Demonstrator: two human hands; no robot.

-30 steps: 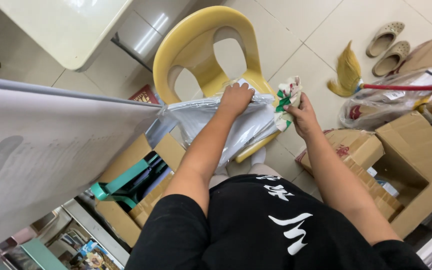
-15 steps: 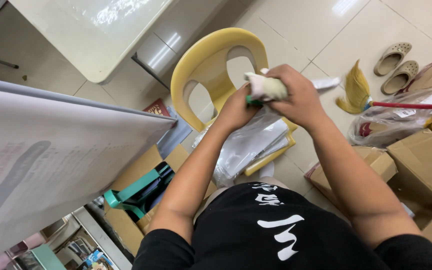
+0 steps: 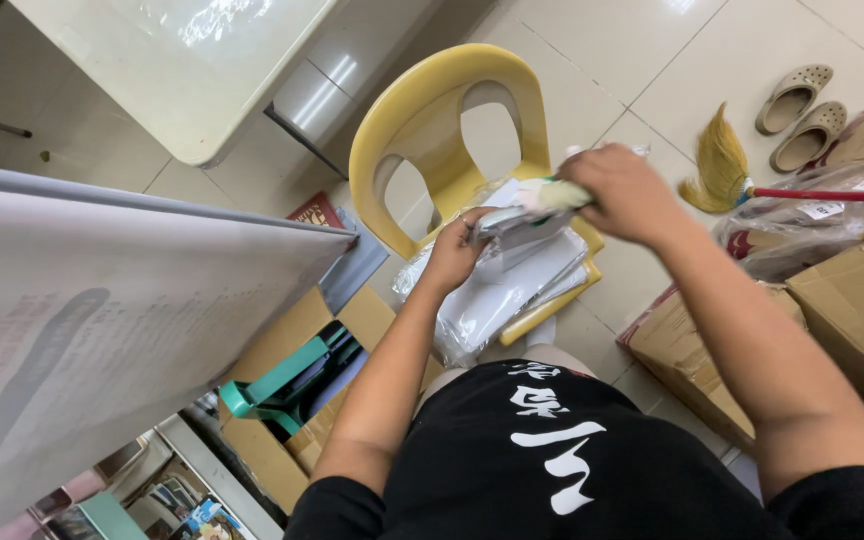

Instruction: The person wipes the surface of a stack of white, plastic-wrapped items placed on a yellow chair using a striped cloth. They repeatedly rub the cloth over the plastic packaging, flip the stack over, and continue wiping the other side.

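The right hand is closed around one end of a rolled cloth item, whitish with green markings; the fingers wrap over the roll, knuckles up, and the forearm runs down and to the right toward the shoulder. The left hand pinches the open edge of a clear plastic bag, thumb on one side and fingers curled on the other; its forearm runs straight down toward the body. The roll's long axis lies nearly level, tilted slightly down at its free end; that end points left toward the bag's mouth and touches it; whether it sits inside the mouth cannot be told. Roll and bag are held just above the seat of a yellow plastic chair; the seat carries a stack of flat plastic bags, which overhangs the front edge.

Below the left forearm, an open cardboard box holds a teal plastic frame and folded cardboard; to the right, another cardboard box stands open, its contents not visible; a crumpled clear bag lies behind it with a broom resting across it; a pair of beige clogs sits on the tiled floor beyond.
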